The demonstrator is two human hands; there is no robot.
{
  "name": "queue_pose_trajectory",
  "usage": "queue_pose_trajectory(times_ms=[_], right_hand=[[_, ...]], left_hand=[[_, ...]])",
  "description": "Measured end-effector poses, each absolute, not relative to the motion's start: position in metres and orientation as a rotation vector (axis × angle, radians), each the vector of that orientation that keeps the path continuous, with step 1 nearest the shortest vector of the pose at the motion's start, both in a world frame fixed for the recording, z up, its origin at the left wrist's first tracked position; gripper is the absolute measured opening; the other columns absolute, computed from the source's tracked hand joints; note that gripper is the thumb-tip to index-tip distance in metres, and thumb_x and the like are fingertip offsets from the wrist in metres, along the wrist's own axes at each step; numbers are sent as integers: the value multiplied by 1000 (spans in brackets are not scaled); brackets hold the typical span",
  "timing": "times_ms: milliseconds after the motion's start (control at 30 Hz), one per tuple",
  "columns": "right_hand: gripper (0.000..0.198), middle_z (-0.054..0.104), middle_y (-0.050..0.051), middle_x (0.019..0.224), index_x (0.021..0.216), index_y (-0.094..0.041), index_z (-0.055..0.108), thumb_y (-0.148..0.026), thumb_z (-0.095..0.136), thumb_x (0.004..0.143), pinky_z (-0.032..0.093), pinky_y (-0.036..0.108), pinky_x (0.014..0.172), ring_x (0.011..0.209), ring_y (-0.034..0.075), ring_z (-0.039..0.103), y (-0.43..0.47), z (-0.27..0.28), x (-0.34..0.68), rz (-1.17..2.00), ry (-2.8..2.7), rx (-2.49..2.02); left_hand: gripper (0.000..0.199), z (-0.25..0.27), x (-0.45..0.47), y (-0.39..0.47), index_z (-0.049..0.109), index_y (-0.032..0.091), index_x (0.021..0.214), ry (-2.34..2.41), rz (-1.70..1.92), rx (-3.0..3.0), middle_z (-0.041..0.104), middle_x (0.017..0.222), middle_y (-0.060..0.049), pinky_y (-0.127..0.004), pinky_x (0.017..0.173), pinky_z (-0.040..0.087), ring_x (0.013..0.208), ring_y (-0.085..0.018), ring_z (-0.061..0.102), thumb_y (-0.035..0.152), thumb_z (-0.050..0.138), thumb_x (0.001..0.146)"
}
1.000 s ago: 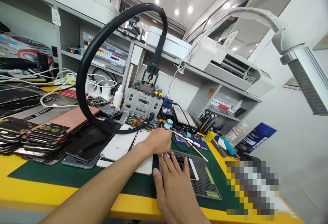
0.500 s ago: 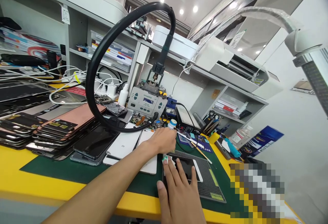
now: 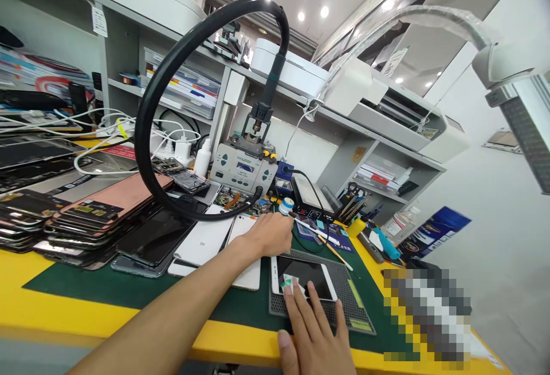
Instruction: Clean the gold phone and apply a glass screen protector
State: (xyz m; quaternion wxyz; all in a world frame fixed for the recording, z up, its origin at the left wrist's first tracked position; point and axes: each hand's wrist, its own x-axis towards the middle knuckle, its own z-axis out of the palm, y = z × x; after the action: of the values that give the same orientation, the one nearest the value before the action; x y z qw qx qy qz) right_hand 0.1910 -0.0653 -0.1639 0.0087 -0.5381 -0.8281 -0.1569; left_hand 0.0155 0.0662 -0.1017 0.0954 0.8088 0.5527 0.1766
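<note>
A smartphone point(image 3: 310, 275) with a white frame and dark screen lies face up on a grey textured mat point(image 3: 363, 312). My right hand point(image 3: 315, 332) is open, its fingers stretched towards the phone. The fingertips touch a small crumpled white-and-green wipe point(image 3: 289, 284) on the left part of the screen. Beyond the phone's upper left edge, my left hand point(image 3: 272, 235) is closed in a fist. Whatever it may grip is hidden from view. Close to that fist stands a small bottle with a blue-and-white cap point(image 3: 286, 206).
White-backed phones point(image 3: 206, 240) lie left of the mat, beside stacked phone parts point(image 3: 98, 203). A soldering or hot-air station point(image 3: 243, 172) with a thick looping black hose point(image 3: 144, 117) stands behind. A cotton swab point(image 3: 339, 256) and tools lie right; a lamp point(image 3: 502, 71) overhangs.
My right hand has drawn back towards me and slightly right, uncovering more of the phone, with the wipe shifting likewise. My left hand stays closed in nearly the same place.
</note>
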Motion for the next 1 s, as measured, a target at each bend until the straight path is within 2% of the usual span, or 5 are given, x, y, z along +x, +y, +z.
queue_pose_trajectory(times_ms=[133, 267, 467, 667, 1000], right_hand=[[52, 41, -2, 155, 151, -35, 51, -49, 27, 108, 34, 79, 108, 143, 40, 45, -56, -163, 227, -590, -2574, -1785], [53, 37, -1, 158, 156, -36, 41, -52, 31, 106, 31, 80, 107, 146, 40, 37, -46, -164, 268, -375, -2625, -1876], [52, 35, 0, 160, 156, -31, 42, -38, 23, 109, 32, 70, 115, 148, 33, 39, -47, -174, 289, -512, -2499, -1898], [55, 32, 0, 163, 161, -29, 33, -42, 27, 108, 35, 68, 115, 149, 33, 35, -37, -166, 302, -262, -2629, -1793], [61, 37, 3, 163, 159, -21, 41, -44, 21, 106, 21, 64, 124, 154, 29, 28, -13, -132, 254, -193, -2540, -1917]], left_hand=[[26, -102, 15, 67, 66, 15, 115, 1640, 500, 2400, 68, 110, -7, -39, 85, 59, 94, -20, 68, 38, 63, 101], [27, -104, 16, 68, 65, 15, 116, 1642, 489, 2418, 68, 112, -7, -41, 86, 59, 97, -21, 68, 37, 63, 101], [26, -106, 17, 69, 66, 16, 116, 1636, 486, 2427, 68, 113, -8, -41, 87, 59, 98, -21, 68, 37, 63, 101], [26, -109, 16, 71, 65, 16, 116, 1614, 508, 2415, 68, 114, -8, -41, 88, 59, 99, -21, 68, 37, 63, 101], [26, -104, 13, 72, 66, 16, 115, 1590, 549, 2357, 68, 113, -8, -40, 86, 59, 97, -20, 68, 37, 63, 101]])
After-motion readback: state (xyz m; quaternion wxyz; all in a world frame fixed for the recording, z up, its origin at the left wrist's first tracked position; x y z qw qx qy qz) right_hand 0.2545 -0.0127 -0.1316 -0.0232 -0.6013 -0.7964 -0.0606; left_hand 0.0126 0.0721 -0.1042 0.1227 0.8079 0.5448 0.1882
